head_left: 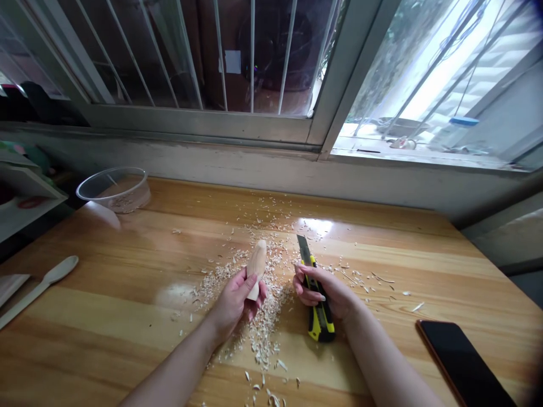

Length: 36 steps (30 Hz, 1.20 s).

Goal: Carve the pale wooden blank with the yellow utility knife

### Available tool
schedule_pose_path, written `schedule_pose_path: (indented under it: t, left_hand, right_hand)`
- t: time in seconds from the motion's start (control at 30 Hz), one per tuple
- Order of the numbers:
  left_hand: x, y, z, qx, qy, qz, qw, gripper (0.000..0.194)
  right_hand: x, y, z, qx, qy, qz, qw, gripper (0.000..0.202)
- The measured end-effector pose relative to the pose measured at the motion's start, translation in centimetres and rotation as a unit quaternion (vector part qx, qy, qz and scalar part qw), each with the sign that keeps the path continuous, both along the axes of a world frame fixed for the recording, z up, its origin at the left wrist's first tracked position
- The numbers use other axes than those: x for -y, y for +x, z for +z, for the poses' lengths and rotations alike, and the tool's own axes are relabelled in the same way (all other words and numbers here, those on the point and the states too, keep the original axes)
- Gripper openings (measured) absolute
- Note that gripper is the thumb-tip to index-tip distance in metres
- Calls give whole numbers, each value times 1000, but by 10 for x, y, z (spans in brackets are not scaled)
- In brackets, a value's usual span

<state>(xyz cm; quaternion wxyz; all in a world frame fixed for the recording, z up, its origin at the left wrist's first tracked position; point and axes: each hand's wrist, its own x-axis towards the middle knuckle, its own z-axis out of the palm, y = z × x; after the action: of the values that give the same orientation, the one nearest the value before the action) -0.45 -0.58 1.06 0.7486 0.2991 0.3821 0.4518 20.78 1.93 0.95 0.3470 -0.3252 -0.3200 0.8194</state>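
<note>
My left hand (241, 294) grips a pale, partly carved piece of wood (257, 261) with a rounded far end, thumb on top and fingers curled beneath. In my right hand (319, 287) is a yellow and black utility knife (321, 325), its blade (304, 249) extended and pointing away from me. The blade and the wood are apart, with a gap between my two hands. Curly wood shavings (268, 322) lie scattered on the table under and around both hands.
The wooden table (127, 316) meets a wall below a barred window. A clear plastic bowl (146, 195) with shavings stands at the back left. A wooden spoon (59, 270) lies at the left edge, a dark phone (464, 362) at the right front.
</note>
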Motion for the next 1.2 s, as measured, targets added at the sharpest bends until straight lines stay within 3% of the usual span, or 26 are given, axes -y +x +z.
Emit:
schedule_pose_path:
  t: [0.23, 0.4, 0.53, 0.9, 1.2]
  left_hand:
    - [-3, -4, -5, -15, 32, -14, 999, 21]
    - [-4, -6, -2, -15, 37, -39, 998, 26]
    - [-5, -5, -5, 0, 24, -31, 999, 33]
    - [-5, -5, 0, 14, 14, -15, 1000, 26]
    - [-7, -4, -4, 27, 20, -9, 999, 21]
  right_hand:
    - [1, -4, -2, -22, 3, -45, 999, 25]
    - [-1, -5, -2, -34, -7, -67, 997, 26]
    - [0, -7, -3, -43, -14, -87, 995, 26]
    - [-1, -8, -4, -59, -17, -106, 992, 21]
    - [-1, -9, -3, -56, -20, -115, 992, 20]
